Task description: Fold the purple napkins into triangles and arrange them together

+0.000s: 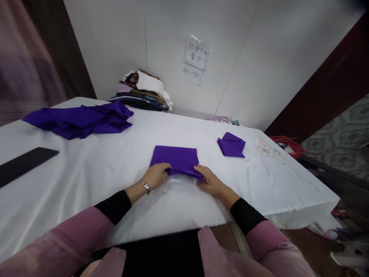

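Note:
A purple cloth napkin [177, 157], folded into a rough rectangle, lies on the white-covered table in front of me. My left hand [156, 175] pinches its near left corner, thumb on top and the other fingers partly hidden. At the near right corner, my right hand [210, 181] grips the cloth the same way. The near edge between my hands bulges slightly off the table. To the right sits a second purple napkin [232, 146], folded into a small pointed shape, touched by neither hand.
Crumpled purple cloths [83, 119] lie at the back left, near a dark flat board [27, 163]. A stack of folded fabrics [144, 92] stands against the wall under a handwritten sign [196, 54]. Pale cords [268, 149] and a red basket [291, 148] are at the right.

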Demonstrator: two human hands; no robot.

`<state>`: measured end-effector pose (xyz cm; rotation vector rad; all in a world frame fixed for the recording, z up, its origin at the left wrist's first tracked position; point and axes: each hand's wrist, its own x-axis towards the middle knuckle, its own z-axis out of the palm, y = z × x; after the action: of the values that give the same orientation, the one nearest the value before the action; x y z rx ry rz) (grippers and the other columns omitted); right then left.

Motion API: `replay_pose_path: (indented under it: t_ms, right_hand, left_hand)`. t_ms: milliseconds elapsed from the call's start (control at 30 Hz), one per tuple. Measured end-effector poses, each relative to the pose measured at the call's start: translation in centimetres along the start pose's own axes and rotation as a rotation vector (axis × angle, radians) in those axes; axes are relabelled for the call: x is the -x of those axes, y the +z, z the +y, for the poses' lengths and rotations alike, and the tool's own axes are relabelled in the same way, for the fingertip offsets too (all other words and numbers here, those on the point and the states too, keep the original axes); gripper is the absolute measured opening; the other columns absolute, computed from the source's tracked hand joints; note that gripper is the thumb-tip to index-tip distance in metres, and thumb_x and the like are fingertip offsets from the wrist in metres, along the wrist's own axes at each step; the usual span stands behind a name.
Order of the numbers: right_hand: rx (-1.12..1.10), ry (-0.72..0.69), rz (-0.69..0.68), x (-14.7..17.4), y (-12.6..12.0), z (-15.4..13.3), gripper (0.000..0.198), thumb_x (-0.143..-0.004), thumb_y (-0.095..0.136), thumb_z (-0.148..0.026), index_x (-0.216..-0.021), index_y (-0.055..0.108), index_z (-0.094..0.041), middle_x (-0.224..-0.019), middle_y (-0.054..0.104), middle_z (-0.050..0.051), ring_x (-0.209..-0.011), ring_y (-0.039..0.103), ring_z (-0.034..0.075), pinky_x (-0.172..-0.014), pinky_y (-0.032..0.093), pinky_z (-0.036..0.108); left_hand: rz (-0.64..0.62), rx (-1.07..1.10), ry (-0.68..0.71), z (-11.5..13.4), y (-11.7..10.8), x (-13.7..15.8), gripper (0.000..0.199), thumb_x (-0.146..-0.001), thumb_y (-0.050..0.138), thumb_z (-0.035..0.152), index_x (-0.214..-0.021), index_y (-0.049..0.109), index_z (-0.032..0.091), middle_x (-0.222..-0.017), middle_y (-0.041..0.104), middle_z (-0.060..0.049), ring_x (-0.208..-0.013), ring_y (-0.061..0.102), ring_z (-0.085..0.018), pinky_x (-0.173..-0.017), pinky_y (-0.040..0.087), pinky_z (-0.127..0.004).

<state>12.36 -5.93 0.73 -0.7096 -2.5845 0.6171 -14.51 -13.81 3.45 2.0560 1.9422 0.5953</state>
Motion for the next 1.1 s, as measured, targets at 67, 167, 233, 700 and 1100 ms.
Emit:
replay_pose_path:
  t_ms: [67, 167, 233, 700, 1100]
  right_hand:
    - [-0.029, 0.01, 0.034, -0.6, 0.3, -0.6, 0.05, -0.077, 0.054, -0.023, -0.127, 0.048, -0.02, -0.13, 0.051, 0.009, -0.127, 0.038, 0.024, -0.108, 0.02, 0.047]
    - [-0.132, 0.027, 0.102, -1.4, 0.3, -2.0, 0.024, -0.082, 0.051, -0.029, -0.103, 0.062, -0.023, -0.106, 0.065, 0.005, -0.111, 0.053, 0.021, -0.103, 0.03, 0.041]
    - [-0.213, 0.072, 0.087, -1.9, -0.2, -3.1, 0.019, -0.083, 0.05, -0.032, -0.092, 0.064, -0.024, -0.094, 0.066, 0.003, -0.096, 0.058, 0.02, -0.092, 0.04, 0.036]
    - [-0.364, 0.33, -0.087, -15.5, 2.3, -0.9, 0.012, -0.072, 0.054, -0.027, -0.076, 0.061, -0.018, -0.064, 0.06, -0.003, -0.057, 0.053, 0.012, -0.055, 0.04, 0.023]
    - [-0.086, 0.306, -0.014, -17.7, 5.1, -0.4, 0.015, -0.072, 0.06, -0.024, -0.086, 0.066, -0.023, -0.084, 0.067, 0.0, -0.077, 0.06, 0.017, -0.07, 0.043, 0.027]
  left_hand:
    - [-0.01, 0.046, -0.043, -0.4, -0.7, 0.3, 0.04, -0.069, 0.039, 0.008, -0.096, 0.065, 0.022, -0.096, 0.07, 0.0, -0.089, 0.064, -0.018, -0.079, 0.048, -0.028]
    - [-0.052, 0.105, -0.005, -1.1, -1.3, 1.4, 0.039, -0.068, 0.039, 0.007, -0.091, 0.066, 0.023, -0.094, 0.071, 0.002, -0.088, 0.064, -0.016, -0.079, 0.048, -0.027]
    - [-0.072, 0.132, 0.04, -1.5, -1.5, 2.7, 0.038, -0.067, 0.04, 0.006, -0.089, 0.066, 0.023, -0.093, 0.07, 0.002, -0.088, 0.063, -0.015, -0.08, 0.048, -0.027]
    - [0.202, 0.033, -0.168, -3.3, -1.0, 8.6, 0.047, -0.075, 0.051, 0.016, -0.122, 0.048, 0.019, -0.09, 0.064, -0.005, -0.087, 0.058, -0.021, -0.084, 0.042, -0.037]
    - [0.3, 0.087, -0.188, -4.7, -0.2, 9.3, 0.045, -0.075, 0.051, 0.017, -0.119, 0.047, 0.023, -0.088, 0.063, -0.002, -0.085, 0.057, -0.02, -0.083, 0.041, -0.038]
